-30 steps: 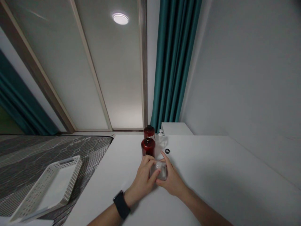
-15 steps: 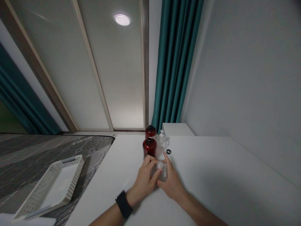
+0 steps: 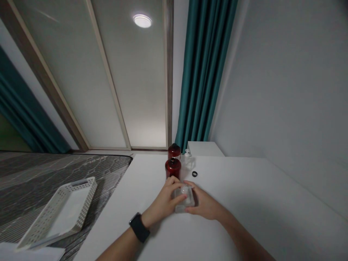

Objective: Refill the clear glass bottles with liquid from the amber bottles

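Left hand [image 3: 161, 199], dark watch [image 3: 139, 227] at the wrist: fingers part-curled about the left side of our clear square bottle [image 3: 188, 200], thumb by its pale cap [image 3: 184, 189]. Right hand [image 3: 205, 203]: fingers bent round the right side, gap filled by the bottle. Position: between our hands, over the white desk [image 3: 244, 214]; contents we cannot tell. Beyond: near red bottle [image 3: 173, 168], far red bottle [image 3: 174, 150] behind it, contents unclear; clear pump bottle [image 3: 188, 164] alongside; black ring [image 3: 194, 174]. Far left: white perforated basket [image 3: 88, 203], flat base showing.
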`<state>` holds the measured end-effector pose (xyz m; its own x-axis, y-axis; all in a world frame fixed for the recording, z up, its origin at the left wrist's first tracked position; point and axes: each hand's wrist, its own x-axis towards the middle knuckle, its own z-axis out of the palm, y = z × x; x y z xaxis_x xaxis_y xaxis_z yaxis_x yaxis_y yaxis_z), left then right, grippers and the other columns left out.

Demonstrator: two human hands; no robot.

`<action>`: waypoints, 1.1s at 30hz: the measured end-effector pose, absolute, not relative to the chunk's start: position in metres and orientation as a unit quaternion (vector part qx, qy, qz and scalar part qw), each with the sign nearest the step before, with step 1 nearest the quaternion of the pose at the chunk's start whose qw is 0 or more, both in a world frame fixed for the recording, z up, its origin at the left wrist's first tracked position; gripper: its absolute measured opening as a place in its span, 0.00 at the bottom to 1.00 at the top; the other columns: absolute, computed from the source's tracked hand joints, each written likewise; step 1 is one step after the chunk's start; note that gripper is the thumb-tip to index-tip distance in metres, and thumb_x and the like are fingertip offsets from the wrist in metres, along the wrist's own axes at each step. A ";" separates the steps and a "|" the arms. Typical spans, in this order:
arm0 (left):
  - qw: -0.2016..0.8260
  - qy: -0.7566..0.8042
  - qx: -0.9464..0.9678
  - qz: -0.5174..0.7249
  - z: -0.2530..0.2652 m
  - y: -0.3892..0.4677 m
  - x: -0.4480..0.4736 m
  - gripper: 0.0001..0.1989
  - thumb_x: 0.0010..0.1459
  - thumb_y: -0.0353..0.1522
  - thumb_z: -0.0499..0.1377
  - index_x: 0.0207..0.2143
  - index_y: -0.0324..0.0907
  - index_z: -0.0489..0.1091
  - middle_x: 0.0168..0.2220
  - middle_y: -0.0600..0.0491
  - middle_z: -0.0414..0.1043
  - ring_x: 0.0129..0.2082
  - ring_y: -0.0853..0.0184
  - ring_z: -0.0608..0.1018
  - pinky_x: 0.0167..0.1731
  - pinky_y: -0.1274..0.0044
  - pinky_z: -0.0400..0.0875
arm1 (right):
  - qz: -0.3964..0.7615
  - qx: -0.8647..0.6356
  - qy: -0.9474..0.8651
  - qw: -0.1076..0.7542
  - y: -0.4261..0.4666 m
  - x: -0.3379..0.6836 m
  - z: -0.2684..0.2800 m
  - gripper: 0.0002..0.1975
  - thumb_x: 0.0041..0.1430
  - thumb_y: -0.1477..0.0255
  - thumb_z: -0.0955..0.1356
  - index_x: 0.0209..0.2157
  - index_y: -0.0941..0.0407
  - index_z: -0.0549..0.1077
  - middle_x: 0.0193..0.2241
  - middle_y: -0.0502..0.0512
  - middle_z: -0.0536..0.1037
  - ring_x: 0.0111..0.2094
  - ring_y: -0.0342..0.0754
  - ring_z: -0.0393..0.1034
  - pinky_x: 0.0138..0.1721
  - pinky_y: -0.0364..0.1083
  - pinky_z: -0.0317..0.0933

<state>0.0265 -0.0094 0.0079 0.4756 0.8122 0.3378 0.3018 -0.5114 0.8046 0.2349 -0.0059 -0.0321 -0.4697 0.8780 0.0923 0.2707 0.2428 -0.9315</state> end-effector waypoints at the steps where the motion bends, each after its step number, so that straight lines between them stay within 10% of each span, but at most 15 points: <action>1: 0.343 0.356 0.785 0.373 0.008 -0.010 0.027 0.09 0.64 0.36 0.60 0.44 0.43 0.75 0.41 0.50 0.64 0.45 0.60 0.71 0.48 0.69 0.66 | 0.459 -0.409 -0.717 0.329 -0.007 0.233 -0.033 0.45 0.43 0.73 0.78 0.62 0.51 0.61 0.61 0.60 0.68 0.61 0.61 0.62 0.62 0.60 0.55; 16: 0.268 0.439 0.760 0.398 0.004 -0.016 0.036 0.09 0.62 0.36 0.60 0.32 0.42 0.65 0.36 0.52 0.66 0.38 0.61 0.71 0.39 0.72 0.65 | 0.340 -0.519 -0.717 0.319 -0.023 0.204 -0.018 0.30 0.42 0.75 0.77 0.46 0.54 0.62 0.45 0.57 0.73 0.49 0.58 0.67 0.49 0.53 0.63; 27: 0.309 0.385 0.814 0.307 0.016 -0.011 0.016 0.19 0.56 0.36 0.67 0.46 0.43 0.65 0.46 0.50 0.66 0.45 0.60 0.72 0.43 0.71 0.68 | 0.453 -0.396 -0.752 0.271 -0.007 0.246 -0.014 0.44 0.48 0.69 0.77 0.63 0.53 0.56 0.62 0.61 0.65 0.63 0.59 0.60 0.63 0.58 0.53; 33: 0.375 0.362 0.811 0.266 0.018 -0.007 0.008 0.25 0.52 0.35 0.68 0.50 0.42 0.63 0.48 0.48 0.69 0.45 0.59 0.73 0.46 0.69 0.69 | 0.473 -0.355 -0.729 0.345 -0.003 0.246 -0.020 0.35 0.57 0.59 0.72 0.62 0.54 0.59 0.50 0.59 0.73 0.54 0.57 0.68 0.60 0.58 0.57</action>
